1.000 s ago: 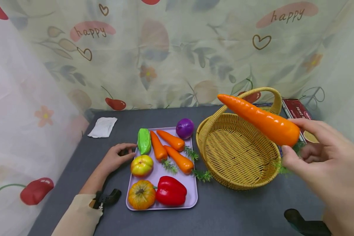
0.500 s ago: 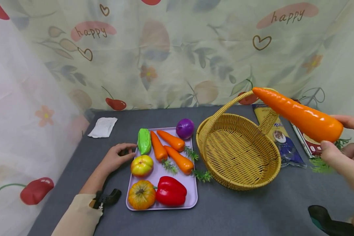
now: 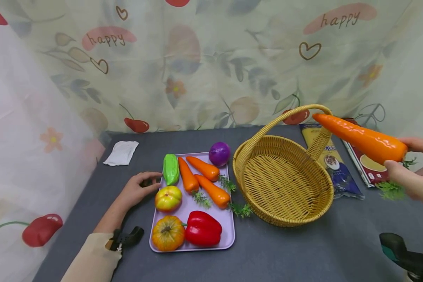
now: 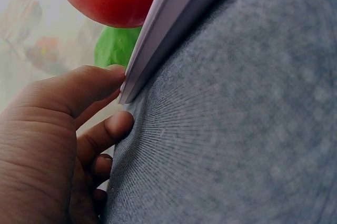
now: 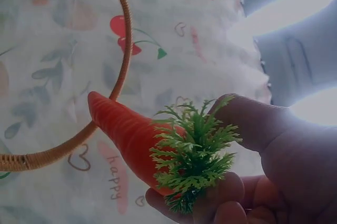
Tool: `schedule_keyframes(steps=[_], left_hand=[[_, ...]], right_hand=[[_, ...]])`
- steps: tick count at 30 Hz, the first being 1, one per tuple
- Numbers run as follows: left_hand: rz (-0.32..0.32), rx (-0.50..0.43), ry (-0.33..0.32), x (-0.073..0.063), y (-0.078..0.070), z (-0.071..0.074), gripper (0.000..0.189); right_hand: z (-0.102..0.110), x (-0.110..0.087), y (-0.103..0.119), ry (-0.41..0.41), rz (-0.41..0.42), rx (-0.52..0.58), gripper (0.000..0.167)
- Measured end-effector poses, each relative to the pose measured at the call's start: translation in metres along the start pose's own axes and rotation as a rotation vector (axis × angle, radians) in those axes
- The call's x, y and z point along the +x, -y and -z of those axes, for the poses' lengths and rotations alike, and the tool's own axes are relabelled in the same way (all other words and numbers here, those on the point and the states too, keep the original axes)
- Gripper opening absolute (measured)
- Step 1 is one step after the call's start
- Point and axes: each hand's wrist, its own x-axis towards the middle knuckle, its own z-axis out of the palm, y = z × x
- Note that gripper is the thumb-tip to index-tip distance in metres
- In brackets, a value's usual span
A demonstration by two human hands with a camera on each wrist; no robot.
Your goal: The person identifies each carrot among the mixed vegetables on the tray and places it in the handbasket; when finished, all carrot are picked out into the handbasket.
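Note:
In the head view, my right hand [image 3: 417, 176] pinches an orange carrot [image 3: 361, 137] by its thick end, between thumb and fingers. The carrot is raised at the right, its tip overlapping the handle of a wicker basket [image 3: 285, 184]. Its leafy green top [image 5: 195, 155] shows up close in the right wrist view. My left hand [image 3: 135, 190] rests beside a lilac tray [image 3: 228, 237], a digit touching its rim [image 4: 129, 89]. On the tray lie three carrots [image 3: 211, 190], a green vegetable [image 3: 170, 169], a yellow-red fruit [image 3: 168, 198], a small pumpkin [image 3: 168, 234] and a red bell pepper [image 3: 203, 229].
A purple ball-shaped vegetable [image 3: 219, 154] sits at the tray's far right corner. Behind the basket lie a blue-and-yellow food bag [image 3: 333, 164] and a dark red box [image 3: 371, 168]. A folded white tissue [image 3: 121, 153] lies at the far left. A patterned curtain [image 3: 211, 66] closes the back.
My right hand has carried the carrot rightward from over the basket, and it then dips slightly. The food bag and box behind are now less covered. My left hand stays in place.

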Motion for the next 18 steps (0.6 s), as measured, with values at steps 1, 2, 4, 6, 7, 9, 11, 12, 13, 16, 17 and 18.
schedule_keyframes(steps=[1,2,4,6,7,9,11,12,13,16,17,18], left_hand=[[0.001,0.001,0.001,0.0,0.0,0.0,0.034],[0.004,0.002,0.001,0.0,0.0,-0.001,0.034],[0.009,0.003,0.002,0.001,0.001,-0.001,0.035],[0.012,0.001,0.003,0.0,0.001,-0.001,0.035],[0.012,-0.001,0.004,0.0,0.001,-0.001,0.035],[0.011,-0.003,0.005,0.0,0.002,-0.001,0.035],[0.01,-0.004,0.005,0.0,0.002,-0.001,0.034],[0.009,-0.005,0.004,0.0,0.002,-0.001,0.034],[0.008,-0.005,0.004,0.0,0.002,-0.001,0.034],[0.006,-0.002,0.005,0.0,0.001,-0.001,0.034],[0.006,-0.001,0.005,0.0,0.001,-0.001,0.034],[0.007,-0.001,0.004,0.001,0.001,0.0,0.035]], right_hand=[[-0.001,0.003,-0.002,0.015,0.006,0.008,0.05],[-0.002,0.005,-0.004,0.032,0.012,0.01,0.049],[-0.005,0.011,-0.006,0.072,0.028,0.022,0.047],[-0.01,0.016,-0.008,0.133,0.021,0.029,0.047],[-0.013,0.018,-0.008,0.161,0.009,0.023,0.048],[-0.017,0.022,-0.009,0.213,-0.016,0.0,0.051],[-0.021,0.025,-0.008,0.25,-0.047,-0.027,0.056],[-0.023,0.025,-0.007,0.264,-0.062,-0.051,0.06],[-0.024,0.026,-0.006,0.273,-0.066,-0.067,0.062],[-0.029,0.026,-0.001,0.291,-0.066,-0.107,0.066],[-0.031,0.026,0.0,0.303,-0.068,-0.115,0.067],[-0.032,0.027,0.002,0.314,-0.065,-0.127,0.068]])
